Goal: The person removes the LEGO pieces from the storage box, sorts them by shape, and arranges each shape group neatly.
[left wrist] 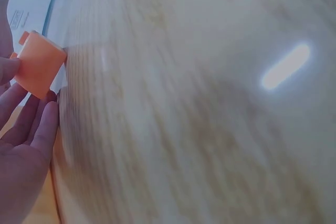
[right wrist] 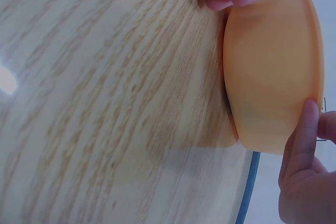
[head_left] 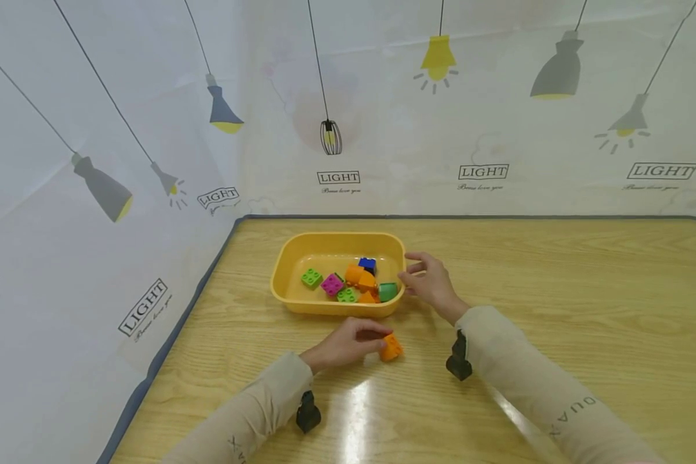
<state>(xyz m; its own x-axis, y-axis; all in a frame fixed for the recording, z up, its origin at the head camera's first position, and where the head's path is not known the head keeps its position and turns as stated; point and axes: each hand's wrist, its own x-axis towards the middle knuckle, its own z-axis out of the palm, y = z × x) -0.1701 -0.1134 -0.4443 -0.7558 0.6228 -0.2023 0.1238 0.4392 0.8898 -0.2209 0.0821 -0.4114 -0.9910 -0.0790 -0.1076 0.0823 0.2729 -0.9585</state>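
An orange toy building block (head_left: 391, 348) with studs sits in front of the basin, pinched by my left hand (head_left: 348, 343). In the left wrist view, the thumb presses one side of the orange block (left wrist: 41, 64) and the other fingers extend below it. My right hand (head_left: 435, 283) touches the right end of the yellow plastic basin (head_left: 325, 308). Its fairly straight fingers (right wrist: 303, 145) rest against the basin's outer wall in the right wrist view. Inside the basin lie several blocks, among them a magenta block (head_left: 332, 285), a blue block (head_left: 368, 265) and a green block (head_left: 388, 292).
The wooden table (head_left: 557, 270) has a blue-grey edge (head_left: 499, 217) along its back and left. A pale printed sheet (head_left: 412, 129) with lamp pictures hangs behind it. Small black devices (head_left: 459, 361) are strapped at both wrists.
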